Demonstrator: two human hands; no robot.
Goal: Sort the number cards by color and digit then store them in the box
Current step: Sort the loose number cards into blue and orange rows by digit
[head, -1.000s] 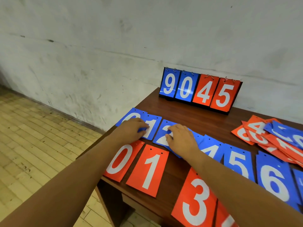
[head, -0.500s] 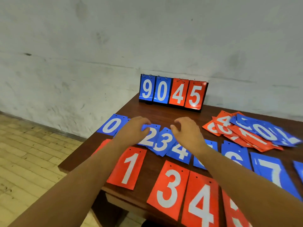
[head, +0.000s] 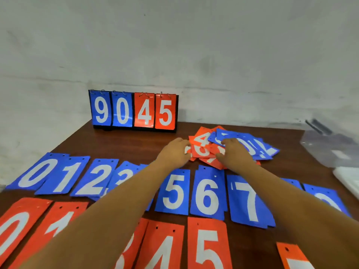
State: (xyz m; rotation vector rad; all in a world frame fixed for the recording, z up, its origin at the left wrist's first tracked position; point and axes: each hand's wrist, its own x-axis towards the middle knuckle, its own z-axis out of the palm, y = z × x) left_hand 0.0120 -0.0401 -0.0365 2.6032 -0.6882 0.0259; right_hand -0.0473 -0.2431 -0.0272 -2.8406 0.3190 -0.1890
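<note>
Even, soft indoor light, faint glare on the scoreboard (head: 134, 111), wide-angle bending at edges, slight motion blur, smeared right corner, weak shadows

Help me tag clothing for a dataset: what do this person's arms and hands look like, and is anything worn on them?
The left hand and right hand are bare: no gloves, rings, watch or bracelet show. The left forearm and right forearm are bare as well, with no sleeve in view up to the picture's edge.
</note>
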